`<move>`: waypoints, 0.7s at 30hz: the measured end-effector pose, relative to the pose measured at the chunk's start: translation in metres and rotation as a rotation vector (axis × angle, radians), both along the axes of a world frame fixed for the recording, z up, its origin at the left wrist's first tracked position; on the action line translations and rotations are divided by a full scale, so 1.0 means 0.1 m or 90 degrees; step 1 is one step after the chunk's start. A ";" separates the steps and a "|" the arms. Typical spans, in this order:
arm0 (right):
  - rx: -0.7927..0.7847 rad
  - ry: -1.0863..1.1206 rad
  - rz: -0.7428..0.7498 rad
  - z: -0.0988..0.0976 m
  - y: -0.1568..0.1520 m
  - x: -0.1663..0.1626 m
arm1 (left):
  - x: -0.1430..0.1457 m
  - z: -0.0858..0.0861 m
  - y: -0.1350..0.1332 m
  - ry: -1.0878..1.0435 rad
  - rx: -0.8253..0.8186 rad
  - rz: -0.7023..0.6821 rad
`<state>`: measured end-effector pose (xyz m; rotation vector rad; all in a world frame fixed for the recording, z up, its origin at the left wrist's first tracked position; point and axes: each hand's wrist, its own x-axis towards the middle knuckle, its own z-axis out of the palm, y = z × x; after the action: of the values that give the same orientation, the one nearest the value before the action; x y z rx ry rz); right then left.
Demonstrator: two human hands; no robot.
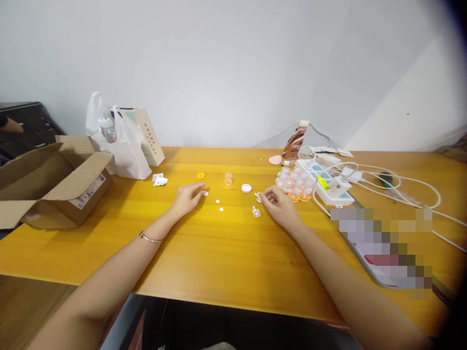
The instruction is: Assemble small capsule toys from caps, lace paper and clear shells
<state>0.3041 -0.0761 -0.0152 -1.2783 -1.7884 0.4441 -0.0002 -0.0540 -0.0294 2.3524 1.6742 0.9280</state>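
Observation:
My left hand (187, 199) rests on the table with its fingers stretched out and the thumb apart from them. A small white disc (206, 193) lies at the thumb tip; whether they touch I cannot tell. Two more small white discs, one of them the nearer disc (221, 209), lie to its right. My right hand (279, 206) has its fingers curled closed on a white openwork piece (259, 198). Just below lies a second openwork piece (256, 212). Between the hands are a clear round cup (228, 179), a white round dish-like part (246, 188) and a yellow ring (200, 175).
Clear cups with orange bases (295, 183) cluster right of my right hand, beside a power strip (328, 184) with tangled white cables. A drink bottle (296, 140) stands behind. Left are a cardboard box (69, 189), plastic bag (127, 150) and crumpled wrapper (159, 180).

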 end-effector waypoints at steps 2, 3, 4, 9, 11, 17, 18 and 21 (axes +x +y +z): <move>-0.005 -0.002 0.001 0.00 0.01 0.00 | -0.05 0.00 0.09 -0.007 0.010 0.039; -0.009 -0.003 0.003 -0.01 0.01 0.00 | -0.08 0.01 0.15 -0.006 0.012 0.056; -0.013 -0.004 0.008 -0.01 0.01 0.00 | -0.09 0.01 0.22 -0.003 0.010 0.069; -0.028 0.002 0.036 -0.01 0.00 -0.01 | -0.06 0.06 0.59 0.032 -0.015 0.087; -0.030 0.003 0.042 -0.02 -0.01 -0.01 | -0.02 0.06 0.69 0.043 -0.025 0.096; -0.030 0.003 0.057 -0.04 -0.01 -0.01 | -0.05 0.06 0.64 0.067 -0.029 0.116; -0.032 0.006 0.063 -0.04 -0.01 -0.02 | -0.08 0.06 0.58 0.071 -0.029 0.114; -0.041 0.011 0.082 0.00 -0.05 -0.05 | -0.20 0.10 0.36 0.082 -0.034 0.097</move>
<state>0.2995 -0.0815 -0.0150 -1.2039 -1.8623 0.5868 -0.0206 -0.0176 -0.0192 2.3215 1.9244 0.7570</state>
